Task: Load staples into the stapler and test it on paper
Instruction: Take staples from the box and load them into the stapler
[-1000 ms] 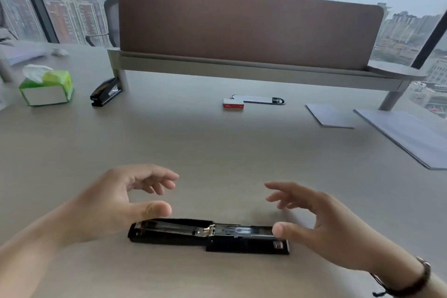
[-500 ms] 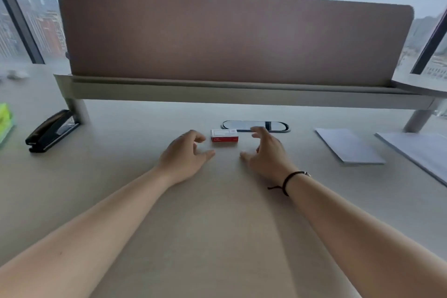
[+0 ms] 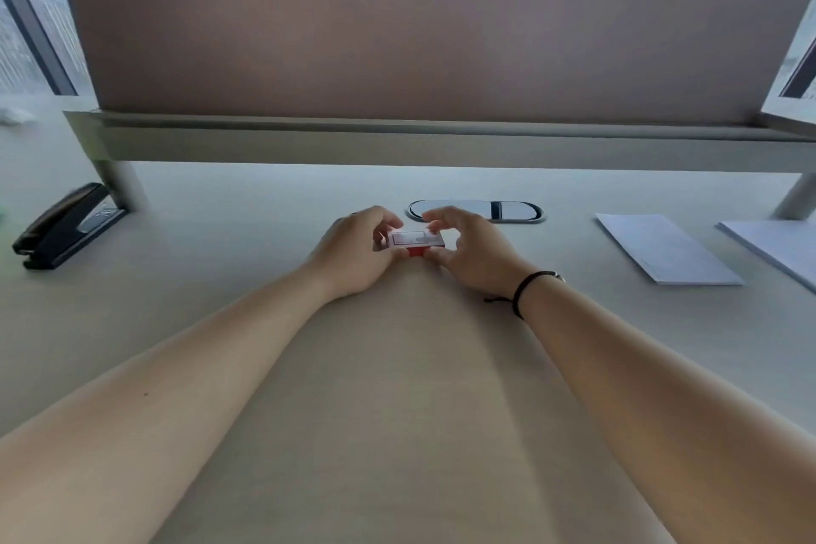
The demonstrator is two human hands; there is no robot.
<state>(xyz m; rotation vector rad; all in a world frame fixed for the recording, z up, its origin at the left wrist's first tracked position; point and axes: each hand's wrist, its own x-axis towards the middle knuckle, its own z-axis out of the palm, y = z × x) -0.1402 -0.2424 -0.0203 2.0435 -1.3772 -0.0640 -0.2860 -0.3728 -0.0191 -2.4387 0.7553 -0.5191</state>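
Fingers of left hand (image 3: 353,250) and right hand (image 3: 474,252) pinch staple box (image 3: 415,241).

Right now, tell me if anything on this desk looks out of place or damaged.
Nothing stands out. Both hands, left hand and right hand, hold the small red staple box; a closed black stapler and paper sheets lie flat and intact.

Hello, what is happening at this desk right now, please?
A person is reaching across the desk and holds a small red and white box, probably staples, between the left hand and right hand. A black stapler sits closed at the far left, untouched. Paper sheets lie to the right. No staples are loaded yet.
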